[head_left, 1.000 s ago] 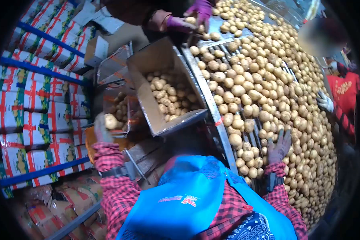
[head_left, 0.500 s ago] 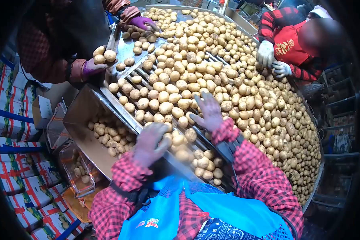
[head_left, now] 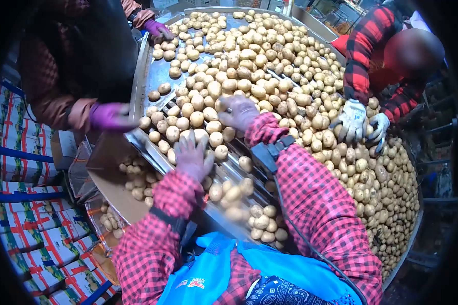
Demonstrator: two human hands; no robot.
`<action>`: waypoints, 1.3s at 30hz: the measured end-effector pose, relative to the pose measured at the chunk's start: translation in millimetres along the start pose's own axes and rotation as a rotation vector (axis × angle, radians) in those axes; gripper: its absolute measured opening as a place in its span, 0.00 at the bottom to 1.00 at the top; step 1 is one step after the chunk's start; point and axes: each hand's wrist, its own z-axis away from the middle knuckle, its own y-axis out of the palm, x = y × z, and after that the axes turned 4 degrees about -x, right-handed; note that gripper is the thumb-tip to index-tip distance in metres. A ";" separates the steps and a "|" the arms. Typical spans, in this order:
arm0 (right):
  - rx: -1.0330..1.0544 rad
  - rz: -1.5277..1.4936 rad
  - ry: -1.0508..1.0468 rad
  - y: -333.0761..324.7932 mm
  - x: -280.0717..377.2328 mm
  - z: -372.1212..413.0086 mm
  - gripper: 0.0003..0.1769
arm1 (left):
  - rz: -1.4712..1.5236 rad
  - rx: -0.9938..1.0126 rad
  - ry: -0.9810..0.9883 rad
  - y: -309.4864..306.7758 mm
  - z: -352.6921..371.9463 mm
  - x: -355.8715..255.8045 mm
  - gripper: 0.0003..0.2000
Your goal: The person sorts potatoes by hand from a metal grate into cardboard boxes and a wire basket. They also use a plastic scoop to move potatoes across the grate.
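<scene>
Potatoes [head_left: 310, 91] cover a large metal sorting table [head_left: 160, 66] with slatted bars. My left hand [head_left: 192, 158] lies with spread fingers on potatoes near the table's front-left edge. Farther forward and to the right, my right hand [head_left: 239, 113] reaches over the heap, fingers apart and touching potatoes. Below my hands, several potatoes [head_left: 232, 197], some blurred by motion, are at the near edge above a smaller group of potatoes [head_left: 265, 223].
An open cardboard box [head_left: 112, 183] with potatoes stands left of the table, beside stacked printed cartons [head_left: 40, 223]. One co-worker's purple-gloved hands [head_left: 112, 117] are at the left; another's white-gloved hands [head_left: 352, 121] touch potatoes at the right.
Both my hands have moved forward and slightly inward over the potatoes. The left co-worker's nearer hand no longer holds potatoes. The right co-worker leans in, with hands lower on the heap.
</scene>
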 end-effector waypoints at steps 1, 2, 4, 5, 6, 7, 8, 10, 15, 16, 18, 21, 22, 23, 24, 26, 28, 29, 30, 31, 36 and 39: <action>-0.134 0.106 -0.070 -9.9 -5.3 -0.5 0.35 | 0.091 -0.122 0.093 1.8 22.9 -1.4 0.29; -0.263 0.215 -0.139 -18.5 -12.8 0.4 0.35 | 0.208 -0.095 0.142 -2.0 41.6 -4.1 0.29; -0.244 0.404 -0.096 -6.9 -56.2 1.9 0.38 | 0.245 -0.061 0.204 -5.9 80.6 -12.9 0.30; -0.220 0.528 -0.154 -11.2 -71.5 6.5 0.40 | 0.220 -0.049 0.192 -6.2 86.6 -16.3 0.30; -0.240 0.603 -0.091 -13.4 -72.9 6.0 0.40 | 0.193 -0.042 0.181 -8.5 85.3 -17.4 0.31; -0.240 0.557 -0.015 -17.8 -73.7 -0.5 0.41 | 0.192 -0.046 0.176 -9.0 79.5 -17.1 0.31; -0.233 0.512 0.062 -21.3 -73.1 -3.1 0.41 | 0.197 -0.033 0.136 -9.6 78.3 -18.2 0.31; -0.115 0.540 0.175 -41.5 -104.4 -25.9 0.41 | 0.218 -0.014 0.107 -8.1 78.0 -22.8 0.31; -0.309 0.431 0.541 -64.1 -121.7 -23.3 0.47 | 0.261 -0.069 0.077 -8.3 74.3 -17.7 0.29; -0.200 0.481 0.441 -56.6 -110.0 -25.0 0.47 | 0.279 -0.056 0.076 -9.5 76.7 -19.7 0.29; -0.194 0.333 0.275 -11.7 -59.9 -7.1 0.44 | 0.261 -0.105 0.074 -4.1 78.8 -20.7 0.28; -0.370 0.480 0.118 66.1 4.3 30.8 0.51 | 0.290 -0.159 0.116 -3.2 76.4 -17.4 0.25; -0.124 0.312 0.074 51.7 18.1 42.2 0.50 | 0.294 -0.163 0.130 -6.7 73.5 -16.1 0.25; -0.022 0.276 0.025 36.9 44.5 61.2 0.50 | 0.361 -0.178 0.104 -10.6 71.1 -15.6 0.25; -0.190 0.293 -0.153 73.0 29.2 81.9 0.51 | 0.430 -0.183 0.083 -13.2 71.9 -16.6 0.24; -0.103 0.265 -0.292 62.4 54.8 132.2 0.51 | 0.350 -0.294 0.119 -5.9 75.8 -17.7 0.24; 0.004 0.129 -0.344 42.5 53.7 160.9 0.49 | 0.335 -0.235 0.147 -2.5 77.5 -14.7 0.24; 0.013 0.132 -0.349 32.6 43.8 167.6 0.49 | 0.339 -0.236 0.138 -0.9 79.0 -15.4 0.24; -0.031 0.126 -0.364 21.7 31.2 172.5 0.46 | 0.319 -0.224 0.126 -2.4 80.1 -16.6 0.24; -0.078 0.119 -0.376 9.2 17.6 175.4 0.44 | 0.298 -0.209 0.116 -3.3 80.3 -17.3 0.24; -0.125 0.484 0.097 -33.3 -90.2 146.3 0.47 | 0.270 -0.251 0.131 -7.3 76.3 -20.1 0.22; -0.026 0.571 0.249 -48.8 -104.1 94.7 0.50 | 0.257 -0.240 0.115 -7.5 75.0 -21.5 0.23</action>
